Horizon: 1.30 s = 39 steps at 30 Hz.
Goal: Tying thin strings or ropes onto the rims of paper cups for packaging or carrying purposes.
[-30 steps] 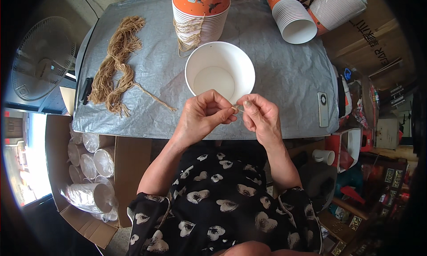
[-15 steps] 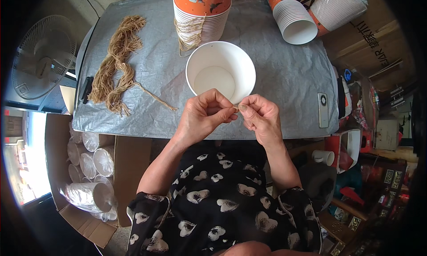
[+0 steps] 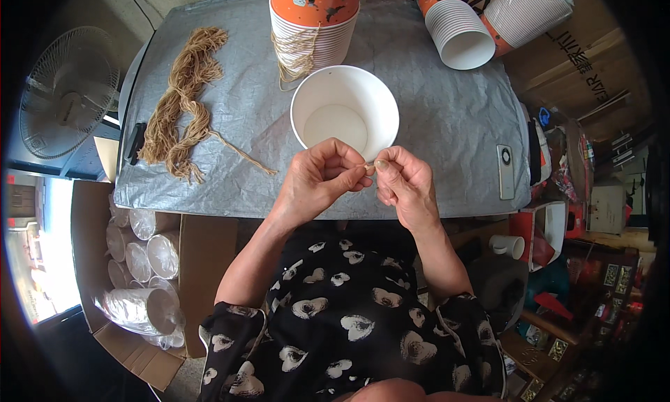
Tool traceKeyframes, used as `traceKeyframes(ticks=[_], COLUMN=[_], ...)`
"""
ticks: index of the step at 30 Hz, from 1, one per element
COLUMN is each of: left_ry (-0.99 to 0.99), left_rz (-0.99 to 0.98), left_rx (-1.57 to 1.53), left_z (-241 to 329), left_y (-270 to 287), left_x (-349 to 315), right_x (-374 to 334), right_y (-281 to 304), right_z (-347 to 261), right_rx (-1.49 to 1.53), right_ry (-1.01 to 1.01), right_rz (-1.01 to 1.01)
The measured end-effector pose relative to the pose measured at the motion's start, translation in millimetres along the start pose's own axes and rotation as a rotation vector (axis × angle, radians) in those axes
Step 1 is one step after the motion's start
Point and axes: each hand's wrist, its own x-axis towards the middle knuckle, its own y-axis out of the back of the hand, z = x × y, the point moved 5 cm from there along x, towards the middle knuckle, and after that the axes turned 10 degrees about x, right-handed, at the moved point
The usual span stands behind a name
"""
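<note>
Left hand (image 3: 324,179) in the head view is closed, with its thumb and forefinger pinching a short bit of thin cord (image 3: 369,167). Right hand (image 3: 406,185) comes from the other side, and its thumb and forefinger are pressed together on the same cord, so that the two sets of fingertips are almost touching. Most of the cord is hidden by the fingers. Both hands are above the near part of the desk (image 3: 447,158), which is covered by a wrinkled grey sheet. Just beyond them stands a white paper bucket (image 3: 363,102), its mouth facing up; the fingers overlap its near rim, and I cannot tell whether they touch it. Behind this bucket is an orange-and-white bucket stack (image 3: 335,42), with loose strings (image 3: 296,45) hanging over its side. To the left lies a long bundle of brown twine (image 3: 183,95), one thin end of which points toward the left hand. At the right edge there is a smartphone (image 3: 506,175), well apart from the hands.
</note>
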Motion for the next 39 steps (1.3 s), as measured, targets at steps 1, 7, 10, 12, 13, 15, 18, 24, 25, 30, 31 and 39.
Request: traceKeyframes(ticks=[1,7,10,12,13,15,18,24,25,30,31,39], left_ry=[0.002,0.014,0.009,0.004,0.006,0.006,-0.008,-0.034,-0.076,-0.140,-0.147,-0.165], left_rz=[-0.002,0.004,0.001,0.000,0.001,0.003,0.014,0.019,0.044,0.079,0.092,0.157], left_rx=[0.000,-0.009,-0.007,-0.005,0.004,0.014,0.040,0.046,0.116,0.324,0.341,0.412], left_z=[0,0,0,0,-1,-1,-1,-1,3,8,9,10], left_y=[0,-1,-2,-2,-2,-2,-2,-5,-8,-14,-13,-12], left_x=[0,0,1,1,1,0,0,-2,-2,-5,-6,-10], right_x=[0,-2,-3,-4,-4,-5,-8,-11,-12,-16,-16,-32], right_y=[0,-3,-2,2,2,1,-1,-2,-3,-10,-9,-16], right_z=[-1,-10,-17,-19,-19,-22,-23,-23,-24,-28,-30,-54], right_rx=[-0.001,-0.168,-0.232,-0.244,-0.243,-0.270,-0.294,-0.244,-0.244,-0.215,-0.217,-0.890], right_ry=[0.000,0.082,0.138,0.151,0.152,0.195,0.216,0.192,0.193,0.213,0.217,0.532], right_rz=[-0.001,0.024,0.045,0.063,0.062,0.070,0.076,0.077,0.075,0.060,0.059,0.062])
